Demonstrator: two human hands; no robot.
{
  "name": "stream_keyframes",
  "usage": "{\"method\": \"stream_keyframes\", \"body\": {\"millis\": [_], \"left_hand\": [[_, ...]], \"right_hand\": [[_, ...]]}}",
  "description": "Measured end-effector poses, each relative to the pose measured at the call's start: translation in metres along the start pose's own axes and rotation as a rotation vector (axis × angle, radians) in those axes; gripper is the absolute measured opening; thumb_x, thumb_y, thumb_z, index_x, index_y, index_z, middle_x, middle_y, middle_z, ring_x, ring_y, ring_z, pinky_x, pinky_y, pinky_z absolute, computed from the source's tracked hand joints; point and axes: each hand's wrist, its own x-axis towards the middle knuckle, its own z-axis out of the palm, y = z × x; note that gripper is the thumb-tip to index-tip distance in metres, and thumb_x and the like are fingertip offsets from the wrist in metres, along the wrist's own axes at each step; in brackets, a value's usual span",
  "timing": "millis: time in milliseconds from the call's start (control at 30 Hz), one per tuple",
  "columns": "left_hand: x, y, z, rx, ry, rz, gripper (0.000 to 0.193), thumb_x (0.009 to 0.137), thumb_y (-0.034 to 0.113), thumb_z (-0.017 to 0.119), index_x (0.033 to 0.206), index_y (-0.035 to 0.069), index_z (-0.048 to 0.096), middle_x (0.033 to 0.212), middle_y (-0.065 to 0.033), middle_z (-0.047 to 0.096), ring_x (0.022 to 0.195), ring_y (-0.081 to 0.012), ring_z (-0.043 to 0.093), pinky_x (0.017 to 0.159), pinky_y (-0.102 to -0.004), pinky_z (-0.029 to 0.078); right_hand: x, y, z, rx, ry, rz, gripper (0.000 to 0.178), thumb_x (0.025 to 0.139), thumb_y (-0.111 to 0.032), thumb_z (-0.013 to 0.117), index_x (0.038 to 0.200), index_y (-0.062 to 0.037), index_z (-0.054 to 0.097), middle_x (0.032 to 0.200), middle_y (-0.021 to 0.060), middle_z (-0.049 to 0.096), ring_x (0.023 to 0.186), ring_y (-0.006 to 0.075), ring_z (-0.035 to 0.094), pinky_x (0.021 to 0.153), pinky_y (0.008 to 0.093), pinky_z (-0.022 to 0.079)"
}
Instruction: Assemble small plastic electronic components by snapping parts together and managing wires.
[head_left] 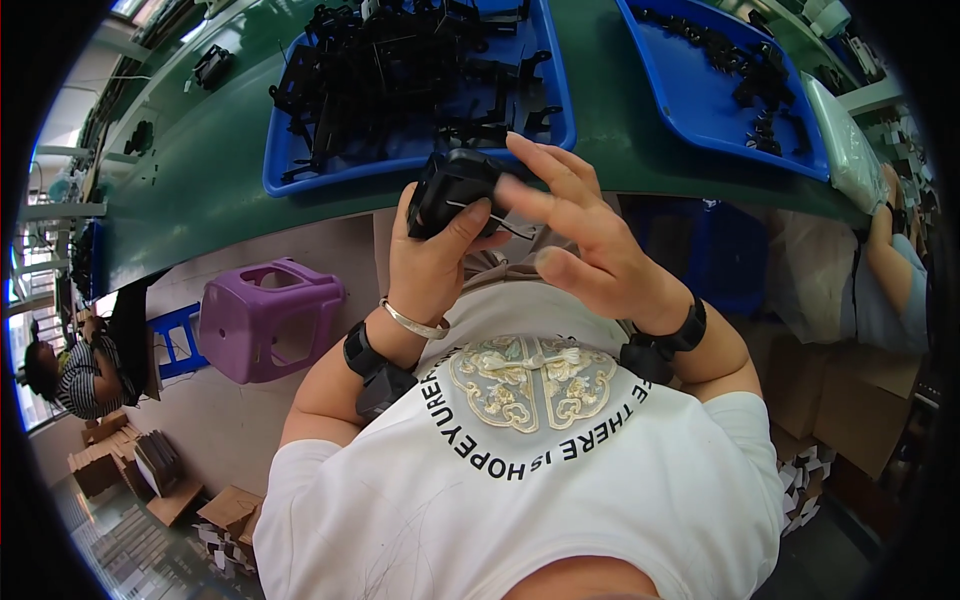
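Note:
My left hand [430, 250] is closed round a black plastic housing [455, 180], with the thumb pressed along its near side. A thin light wire [497, 217] sticks out from the housing toward the right. Just right of it is my right hand [600, 240], its fingers apart and the index finger blurred near the housing's edge. Whether that finger touches the housing I cannot tell. Beyond my hands a blue tray [415, 165] holds a heap of black plastic parts [375, 75].
A second blue tray [690, 125] with black parts lies right on the green table [200, 200]. Beside it is a clear plastic bag [840, 140] near another person's arm [885, 255]. A purple stool [235, 325] stands left; a seated person [85, 375] is farther left. Cardboard boxes [840, 400] lie right.

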Motion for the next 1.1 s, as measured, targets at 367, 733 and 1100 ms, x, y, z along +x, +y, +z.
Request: {"method": "stream_keyframes", "body": {"millis": [367, 733, 1100], "left_hand": [[-0.003, -0.003, 0.0, -0.002, -0.012, 0.013, 0.026, 0.083, 0.003, 0.062, 0.103, 0.004, 0.046, 0.099, -0.0079, 0.059, 0.09, -0.0176, 0.06, 0.069, -0.0326, 0.058], [-0.002, -0.002, 0.003, -0.023, -0.004, 0.01, 0.027, 0.082, 0.002, 0.063, 0.103, 0.005, 0.046, 0.1, -0.0076, 0.059, 0.091, -0.0176, 0.06, 0.069, -0.0326, 0.057], [-0.002, -0.005, 0.005, -0.027, -0.013, -0.033, 0.026, 0.082, 0.002, 0.062, 0.102, 0.005, 0.046, 0.099, -0.007, 0.058, 0.089, -0.0168, 0.06, 0.07, -0.0331, 0.058]], "right_hand": [[-0.001, 0.0, 0.002, 0.028, 0.112, 0.079, 0.06, 0.093, -0.047, 0.036, 0.127, 0.0014, 0.046, 0.145, 0.0208, 0.023, 0.134, 0.033, 0.019, 0.107, 0.0421, 0.013], [-0.005, -0.005, -0.001, 0.153, -0.005, -0.045, 0.062, 0.093, -0.05, 0.035, 0.128, 0.0, 0.047, 0.144, 0.0197, 0.026, 0.131, 0.0329, 0.022, 0.107, 0.0402, 0.014], [-0.007, 0.002, 0.011, 0.141, 0.029, -0.011, 0.062, 0.094, -0.046, 0.036, 0.135, 0.0001, 0.037, 0.144, 0.0177, 0.027, 0.132, 0.0302, 0.023, 0.107, 0.0391, 0.015]]}}
